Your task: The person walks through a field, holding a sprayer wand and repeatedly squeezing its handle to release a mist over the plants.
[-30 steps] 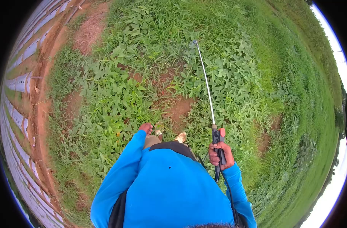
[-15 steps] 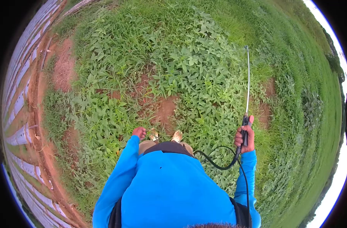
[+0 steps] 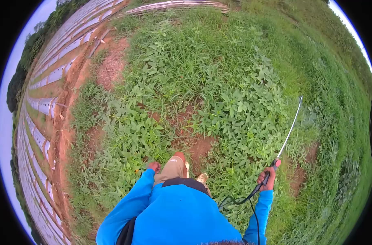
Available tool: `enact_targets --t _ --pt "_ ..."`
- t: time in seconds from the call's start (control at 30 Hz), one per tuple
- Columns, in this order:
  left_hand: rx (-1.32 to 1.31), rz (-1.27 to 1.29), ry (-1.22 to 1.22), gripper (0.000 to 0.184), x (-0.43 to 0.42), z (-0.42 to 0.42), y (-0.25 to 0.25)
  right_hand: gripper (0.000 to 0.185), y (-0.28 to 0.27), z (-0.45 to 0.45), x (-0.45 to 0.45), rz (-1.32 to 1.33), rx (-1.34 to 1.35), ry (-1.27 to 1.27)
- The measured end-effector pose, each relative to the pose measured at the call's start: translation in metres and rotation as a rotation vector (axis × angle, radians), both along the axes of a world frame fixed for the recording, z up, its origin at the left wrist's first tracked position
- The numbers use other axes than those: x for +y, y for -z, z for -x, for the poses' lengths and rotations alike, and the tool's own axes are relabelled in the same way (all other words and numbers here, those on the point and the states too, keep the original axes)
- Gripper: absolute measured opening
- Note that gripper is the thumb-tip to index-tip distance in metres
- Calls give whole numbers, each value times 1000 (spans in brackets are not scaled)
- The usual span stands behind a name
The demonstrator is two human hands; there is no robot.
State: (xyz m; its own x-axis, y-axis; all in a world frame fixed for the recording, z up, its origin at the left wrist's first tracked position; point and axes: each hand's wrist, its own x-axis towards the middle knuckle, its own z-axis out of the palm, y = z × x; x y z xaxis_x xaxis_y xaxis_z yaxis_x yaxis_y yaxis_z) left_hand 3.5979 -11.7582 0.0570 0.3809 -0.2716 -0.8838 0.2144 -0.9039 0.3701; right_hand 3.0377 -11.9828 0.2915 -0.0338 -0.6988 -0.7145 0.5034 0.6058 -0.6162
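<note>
My right hand (image 3: 269, 178) is wrapped round the black handle of a spray wand (image 3: 289, 132). The wand's thin metal lance points up and to the right, over the weeds, and a faint mist shows near its tip. From the handle's lower end a dark hose (image 3: 238, 201) curves back towards my body. My left hand (image 3: 154, 166) hangs by my left thigh with its fingers curled in, and I see nothing in it. One knee is raised in front, above the shoes (image 3: 202, 178).
Dense green weeds (image 3: 247, 110) surround me, with a bare soil patch (image 3: 201, 151) just ahead. On the left, past a reddish dirt strip (image 3: 65, 134), run beds under pale plastic sheeting (image 3: 43, 105). Long poles (image 3: 173, 5) lie at the far edge. Grass spreads away on the right.
The wand has swung right and its tip sits lower in view. My left knee has come up in a step. The view has turned, showing more of the covered beds. Mist now shows right of the lance.
</note>
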Motion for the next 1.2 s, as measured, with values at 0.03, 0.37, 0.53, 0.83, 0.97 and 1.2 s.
enact_targets --t 0.03,0.37,0.53,0.83,0.97,1.2 --pt "-5 35 -34 28 7 -4 14 24 0 -11 -5 -44 -70 -61" --pt "145 5 2 30 -103 -32 38 20 4 -220 -116 -457 -845 -659" --pt "210 262 -36 23 -191 -66 28 20 -15 -361 -190 -570 -883 -1003" --pt "178 228 -40 29 -296 -156 38 19 -15 -602 -269 -548 -1024 -1396" --pt "201 181 -82 27 -305 -180 31 19 -29 -636 -290 -482 -988 -1374" --pt "170 121 -116 19 -286 -175 34 14 -59 -560 -334 -449 -699 -1195"
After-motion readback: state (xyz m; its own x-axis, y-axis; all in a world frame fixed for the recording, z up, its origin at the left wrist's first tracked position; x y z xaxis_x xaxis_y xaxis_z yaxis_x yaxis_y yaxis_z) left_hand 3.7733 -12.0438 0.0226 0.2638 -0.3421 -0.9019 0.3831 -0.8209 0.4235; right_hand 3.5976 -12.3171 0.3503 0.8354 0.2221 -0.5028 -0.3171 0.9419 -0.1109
